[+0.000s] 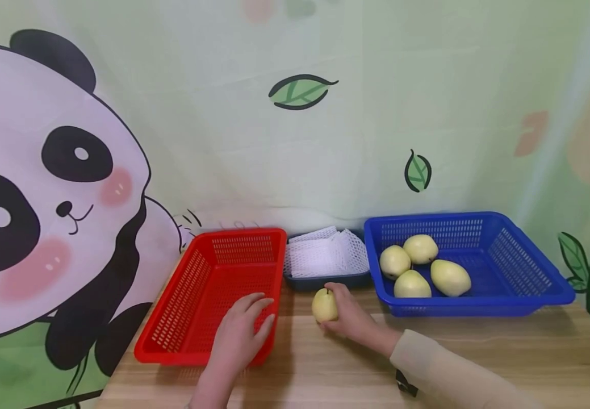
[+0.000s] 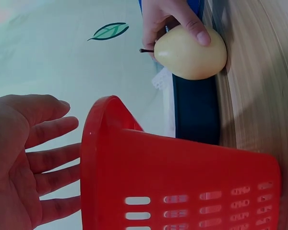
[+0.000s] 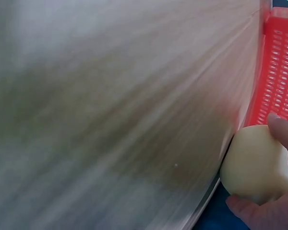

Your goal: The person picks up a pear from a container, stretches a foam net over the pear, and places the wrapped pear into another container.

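My right hand (image 1: 351, 315) grips a pale yellow pear (image 1: 324, 307) at the table's middle, thumb and fingers round its side and the stem pointing up. In the left wrist view the same pear (image 2: 192, 52) sits close against the wooden surface; in the right wrist view the pear (image 3: 254, 163) shows between thumb and fingers. My left hand (image 1: 241, 329) holds nothing, fingers spread and slightly bent, over the near right rim of the red basket (image 1: 213, 358). Several more pears (image 1: 450, 278) lie in the left part of the blue basket (image 1: 478, 307).
Between the two baskets, a small dark blue tray (image 1: 327, 281) holds white foam net sleeves (image 1: 320, 255). The baskets stand on a wooden table (image 1: 325, 375) before a cloth backdrop (image 1: 325, 159) printed with a panda and leaves. A small black object (image 1: 406, 383) lies beside the right sleeve.
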`<state>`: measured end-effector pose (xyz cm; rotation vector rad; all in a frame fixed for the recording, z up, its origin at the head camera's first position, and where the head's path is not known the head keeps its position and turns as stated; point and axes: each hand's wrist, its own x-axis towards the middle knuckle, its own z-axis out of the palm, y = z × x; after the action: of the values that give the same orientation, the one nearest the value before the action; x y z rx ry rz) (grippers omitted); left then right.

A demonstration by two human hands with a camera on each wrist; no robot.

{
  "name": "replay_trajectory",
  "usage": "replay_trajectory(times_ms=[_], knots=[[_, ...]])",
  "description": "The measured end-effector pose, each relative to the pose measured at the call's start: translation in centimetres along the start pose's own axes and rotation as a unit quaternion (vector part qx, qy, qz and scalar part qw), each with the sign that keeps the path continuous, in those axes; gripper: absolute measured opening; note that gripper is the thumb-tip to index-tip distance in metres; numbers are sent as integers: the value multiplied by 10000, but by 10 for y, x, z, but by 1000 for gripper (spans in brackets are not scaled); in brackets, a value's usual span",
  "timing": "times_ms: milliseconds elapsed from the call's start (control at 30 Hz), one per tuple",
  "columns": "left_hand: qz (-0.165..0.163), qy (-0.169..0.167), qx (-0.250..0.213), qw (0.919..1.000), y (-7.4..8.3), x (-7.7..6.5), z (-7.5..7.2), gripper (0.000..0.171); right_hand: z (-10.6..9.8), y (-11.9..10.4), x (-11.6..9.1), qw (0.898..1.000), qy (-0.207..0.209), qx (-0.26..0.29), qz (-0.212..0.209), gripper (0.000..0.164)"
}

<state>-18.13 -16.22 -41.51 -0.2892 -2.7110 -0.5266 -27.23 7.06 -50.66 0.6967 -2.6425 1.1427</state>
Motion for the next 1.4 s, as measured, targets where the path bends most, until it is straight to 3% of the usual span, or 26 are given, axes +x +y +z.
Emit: replay_trajectory(times_ms=[333,700,800,1000,1400], knots=[[88,11,105,9999,7,0,0,36,-5,-1,-1,9999,-72,0,-103,89],[665,692,94,9953,16,-1,-3,33,-58,-46,-29,9989,-353,-4,-303,73],[1011,932,30,9905,22,0,-2,31,-77,-57,-38,9987,-368,15,-364,68],[1923,1364,1,9718,38,-3,9,28,-111,-64,-58,9996,-268,44,-94,63],[2530,1264,-317,9587,69,-2,20,30,-160,-53,-58,9994,320,-132,-48,53]])
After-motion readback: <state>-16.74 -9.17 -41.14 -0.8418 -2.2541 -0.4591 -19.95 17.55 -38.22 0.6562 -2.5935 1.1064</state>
